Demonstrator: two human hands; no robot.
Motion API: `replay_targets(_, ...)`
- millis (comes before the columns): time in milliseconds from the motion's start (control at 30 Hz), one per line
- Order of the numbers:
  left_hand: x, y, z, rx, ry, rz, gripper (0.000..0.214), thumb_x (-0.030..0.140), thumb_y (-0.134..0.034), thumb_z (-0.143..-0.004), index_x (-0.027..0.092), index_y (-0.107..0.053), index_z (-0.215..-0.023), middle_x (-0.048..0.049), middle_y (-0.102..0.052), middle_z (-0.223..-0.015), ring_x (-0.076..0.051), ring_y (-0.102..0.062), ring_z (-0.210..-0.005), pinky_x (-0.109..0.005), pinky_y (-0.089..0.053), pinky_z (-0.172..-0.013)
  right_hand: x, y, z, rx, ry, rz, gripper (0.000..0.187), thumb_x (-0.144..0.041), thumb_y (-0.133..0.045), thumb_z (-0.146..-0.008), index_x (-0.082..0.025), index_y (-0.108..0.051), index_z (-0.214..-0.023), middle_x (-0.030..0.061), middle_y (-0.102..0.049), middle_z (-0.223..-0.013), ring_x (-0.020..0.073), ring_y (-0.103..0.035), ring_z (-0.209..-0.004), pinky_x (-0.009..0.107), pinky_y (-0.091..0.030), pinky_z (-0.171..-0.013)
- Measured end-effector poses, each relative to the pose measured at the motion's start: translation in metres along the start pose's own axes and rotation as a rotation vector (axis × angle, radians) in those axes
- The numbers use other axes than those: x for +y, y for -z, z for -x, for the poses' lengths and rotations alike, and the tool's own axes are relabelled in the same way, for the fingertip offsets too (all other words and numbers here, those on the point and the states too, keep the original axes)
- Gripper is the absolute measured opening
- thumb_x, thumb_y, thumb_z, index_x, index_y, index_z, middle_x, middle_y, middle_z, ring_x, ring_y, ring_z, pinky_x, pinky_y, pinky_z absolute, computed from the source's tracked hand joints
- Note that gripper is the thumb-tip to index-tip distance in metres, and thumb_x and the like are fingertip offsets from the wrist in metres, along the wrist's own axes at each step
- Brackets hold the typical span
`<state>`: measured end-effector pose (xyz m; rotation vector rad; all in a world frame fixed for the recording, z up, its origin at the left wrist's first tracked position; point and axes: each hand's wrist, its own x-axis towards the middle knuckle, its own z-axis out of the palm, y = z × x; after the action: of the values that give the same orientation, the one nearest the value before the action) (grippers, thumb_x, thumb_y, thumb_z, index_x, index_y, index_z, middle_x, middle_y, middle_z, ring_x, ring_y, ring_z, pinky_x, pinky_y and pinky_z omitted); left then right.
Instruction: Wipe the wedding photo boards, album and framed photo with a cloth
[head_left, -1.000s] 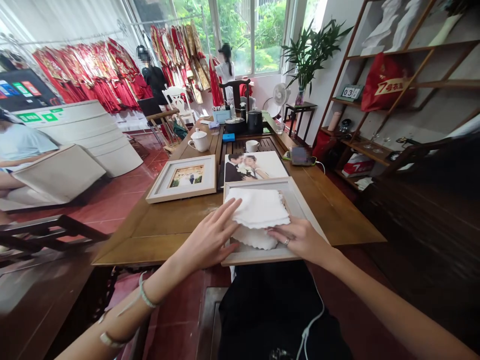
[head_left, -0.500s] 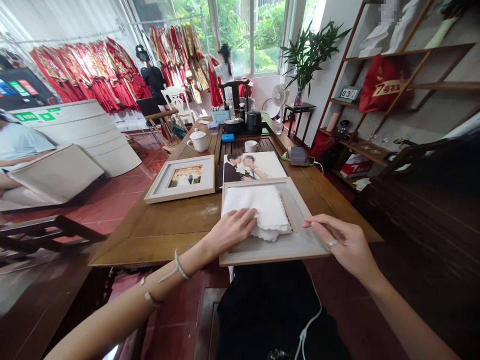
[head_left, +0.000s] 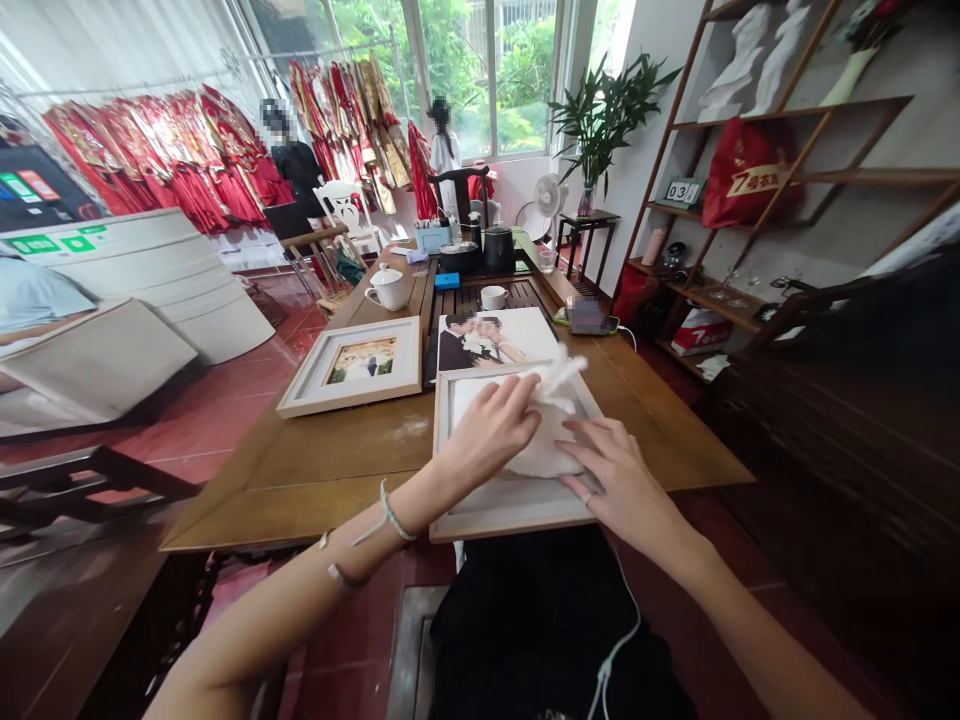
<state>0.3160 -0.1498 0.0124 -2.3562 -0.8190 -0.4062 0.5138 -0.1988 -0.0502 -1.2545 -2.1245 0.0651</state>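
Observation:
My left hand point(head_left: 491, 428) is closed on a folded white cloth point(head_left: 541, 455), and a blurred part of the cloth stands up beyond the fingers. The rest lies within a light wood picture frame point(head_left: 510, 505) at the table's near edge. My right hand point(head_left: 622, 485) rests its spread fingers on the cloth's right side, over the frame. Just behind the frame lies a wedding photo print point(head_left: 517, 340), its lower edge overlapped by the frame. A second frame point(head_left: 300, 395) with a small photo sits to the left.
On the wooden table point(head_left: 660, 430) are a white lidded cup point(head_left: 388, 290), a small white cup point(head_left: 493, 297), a blue box point(head_left: 447, 281), a black kettle point(head_left: 498, 248) and a phone point(head_left: 592, 316) with a cable. Shelves point(head_left: 787, 180) rise at the right.
My left hand has moved up and right, raising part of the cloth. My right hand has come leftward from the frame's right edge onto the cloth, its fingers spreading.

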Motion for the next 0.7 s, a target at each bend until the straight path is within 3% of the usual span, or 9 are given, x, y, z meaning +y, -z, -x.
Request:
replay_targets(67,0.006,-0.001,0.008,-0.103,-0.08,0.065,0.016,0.022,-0.052,-0.092,0.015,-0.061,-0.08,-0.0141,-0.057,-0.125,-0.025,-0.058,-0.1,-0.034,-0.048,-0.072,0.004,-0.002,-0.004,-0.031,0.049,0.048,0.018,-0.014,-0.052,-0.088,-0.021,-0.068,-0.092,0.0091,-0.069,-0.101,0.028,-0.053,-0.104,0.045,-0.049,-0.085)
replay_targets(167,0.012,-0.003,0.023,-0.21,-0.085,0.132,0.028,0.044,-0.058,-0.088,0.015,-0.062,-0.09,-0.0148,-0.056,-0.126,-0.03,-0.056,-0.104,-0.039,-0.051,-0.074,0.007,-0.001,-0.006,0.051,0.074,0.008,0.022,-0.013,-0.048,-0.091,-0.02,-0.068,-0.091,0.0081,-0.07,-0.092,0.0254,-0.055,-0.096,0.042,-0.049,-0.081)
replay_targets(267,0.013,-0.006,0.029,-0.236,-0.057,0.096,0.01,0.023,-0.055,-0.09,0.015,-0.06,-0.094,-0.0132,-0.058,-0.124,-0.026,-0.059,-0.099,-0.035,-0.053,-0.07,0.002,0.0,-0.004,0.191,0.034,-0.137,0.016,-0.018,-0.051,-0.091,-0.022,-0.066,-0.096,0.0069,-0.068,-0.093,0.0234,-0.056,-0.094,0.041,-0.05,-0.083)
replay_targets(333,0.012,-0.006,0.026,-0.215,0.007,0.077,0.013,0.01,-0.048,-0.089,0.015,-0.059,-0.094,-0.0126,-0.059,-0.121,-0.022,-0.061,-0.09,-0.032,-0.053,-0.064,-0.007,-0.002,0.001,0.334,-0.107,-0.243,0.012,-0.022,-0.058,-0.088,-0.023,-0.062,-0.099,0.0067,-0.064,-0.096,0.0221,-0.058,-0.091,0.039,-0.051,-0.082)
replay_targets(400,0.012,-0.003,0.018,-0.171,0.118,0.072,0.018,0.007,-0.043,-0.089,0.015,-0.057,-0.096,-0.0131,-0.059,-0.121,-0.021,-0.062,-0.085,-0.031,-0.054,-0.059,-0.017,-0.005,0.008,0.478,-0.305,-0.393,0.023,-0.028,-0.063,-0.085,-0.023,-0.056,-0.106,0.0066,-0.06,-0.098,0.0208,-0.061,-0.088,0.037,-0.053,-0.078)
replay_targets(467,0.014,0.003,0.01,-0.142,0.218,0.061,0.021,0.007,-0.041,-0.089,0.015,-0.056,-0.101,-0.0129,-0.059,-0.118,-0.021,-0.063,-0.085,-0.029,-0.054,-0.056,-0.025,-0.004,0.017,0.462,-0.42,-0.557,0.033,-0.033,-0.062,-0.085,-0.024,-0.05,-0.115,0.0067,-0.06,-0.102,0.0204,-0.063,-0.089,0.037,-0.055,-0.078)
replay_targets(533,0.017,0.007,0.004,-0.151,0.244,0.045,0.023,0.006,-0.041,-0.089,0.017,-0.054,-0.105,-0.0125,-0.06,-0.117,-0.02,-0.064,-0.084,-0.028,-0.054,-0.055,-0.028,0.0,0.025,0.347,-0.423,-0.558,0.032,-0.034,-0.061,-0.086,-0.025,-0.053,-0.116,0.0085,-0.06,-0.11,0.0225,-0.062,-0.098,0.04,-0.053,-0.086)
replay_targets(600,0.018,0.008,0.003,-0.169,0.163,0.054,0.026,0.005,-0.045,-0.089,0.02,-0.052,-0.109,-0.0141,-0.057,-0.126,-0.02,-0.065,-0.084,-0.027,-0.054,-0.056,-0.025,0.007,0.03,0.302,-0.38,-0.406,0.027,-0.034,-0.062,-0.085,-0.025,-0.059,-0.11,0.0094,-0.06,-0.117,0.0258,-0.058,-0.109,0.045,-0.047,-0.095)
replay_targets(700,0.014,-0.001,0.009,-0.125,-0.058,0.11,0.022,0.009,-0.049,-0.09,0.024,-0.053,-0.106,-0.0168,-0.041,-0.146,-0.025,-0.064,-0.101,-0.027,-0.055,-0.058,-0.015,0.014,0.035,0.349,-0.367,-0.31,0.022,-0.034,-0.061,-0.085,-0.025,-0.063,-0.105,0.009,-0.062,-0.115,0.0273,-0.055,-0.112,0.046,-0.045,-0.096)
